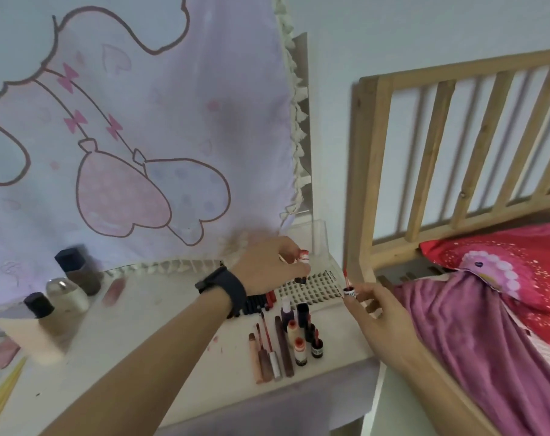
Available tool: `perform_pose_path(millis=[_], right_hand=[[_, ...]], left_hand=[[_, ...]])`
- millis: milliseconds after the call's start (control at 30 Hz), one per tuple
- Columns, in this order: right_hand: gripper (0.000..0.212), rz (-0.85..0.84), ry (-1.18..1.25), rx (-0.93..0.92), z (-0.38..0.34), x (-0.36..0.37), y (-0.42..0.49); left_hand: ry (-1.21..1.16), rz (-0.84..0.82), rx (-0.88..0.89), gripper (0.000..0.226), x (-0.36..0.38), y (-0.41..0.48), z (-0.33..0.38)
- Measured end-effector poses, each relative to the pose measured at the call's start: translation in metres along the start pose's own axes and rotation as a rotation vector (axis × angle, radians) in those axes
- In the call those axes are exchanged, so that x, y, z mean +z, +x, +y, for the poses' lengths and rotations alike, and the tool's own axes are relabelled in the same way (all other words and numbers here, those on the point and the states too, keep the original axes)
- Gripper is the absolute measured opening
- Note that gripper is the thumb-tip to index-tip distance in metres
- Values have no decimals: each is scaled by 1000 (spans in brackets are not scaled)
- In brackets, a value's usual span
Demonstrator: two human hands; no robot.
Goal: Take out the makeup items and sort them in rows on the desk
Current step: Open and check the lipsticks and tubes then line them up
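Observation:
My left hand (269, 267) hovers over the clear grid organizer (311, 287) at the desk's back right and grips a small bottle with a red-and-white cap (302, 259). My right hand (372, 305) is at the organizer's right edge and pinches a thin red lip-gloss wand with a black cap (347, 283). In front of the organizer, several lip glosses, pencils and small bottles (286, 344) lie in rows on the white desk (141, 372). Dark lipsticks (258, 303) lie just under my left wrist.
At the left of the desk stand a dark-capped brown bottle (78, 269), a silver-capped bottle (66, 294) and a black-capped one on a beige sponge (37, 328). A pink tube (113, 289) lies nearby. A wooden bed frame (371, 171) with pink bedding adjoins the desk's right edge.

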State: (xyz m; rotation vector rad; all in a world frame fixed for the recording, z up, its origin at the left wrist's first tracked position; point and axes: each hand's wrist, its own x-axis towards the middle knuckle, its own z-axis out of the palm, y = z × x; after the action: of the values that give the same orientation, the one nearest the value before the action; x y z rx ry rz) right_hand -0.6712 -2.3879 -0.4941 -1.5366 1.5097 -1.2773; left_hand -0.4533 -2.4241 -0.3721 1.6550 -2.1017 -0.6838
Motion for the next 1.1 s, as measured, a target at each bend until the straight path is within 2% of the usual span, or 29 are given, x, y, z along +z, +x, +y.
perform_pose_path(millis=[167,267,433,700,900,1100], right_hand=[[16,-15,-189,25,15,3,8],[15,-29,-302,24,19,10,12],[19,-35,-372,25,21,16,13],[22,1,-430,4,26,20,11],[26,18,-473,-14,29,24,12],[27,26,-492,-20,30,24,12]], left_hand=[[190,-60,-19,17,30,25,4],[296,-110,-38,26,41,29,7],[301,-151,-57,33,58,34,2],[378,-188,-52,28,70,33,-3],[425,-148,-39,24,74,32,1],[449,-135,-48,31,76,33,0]])
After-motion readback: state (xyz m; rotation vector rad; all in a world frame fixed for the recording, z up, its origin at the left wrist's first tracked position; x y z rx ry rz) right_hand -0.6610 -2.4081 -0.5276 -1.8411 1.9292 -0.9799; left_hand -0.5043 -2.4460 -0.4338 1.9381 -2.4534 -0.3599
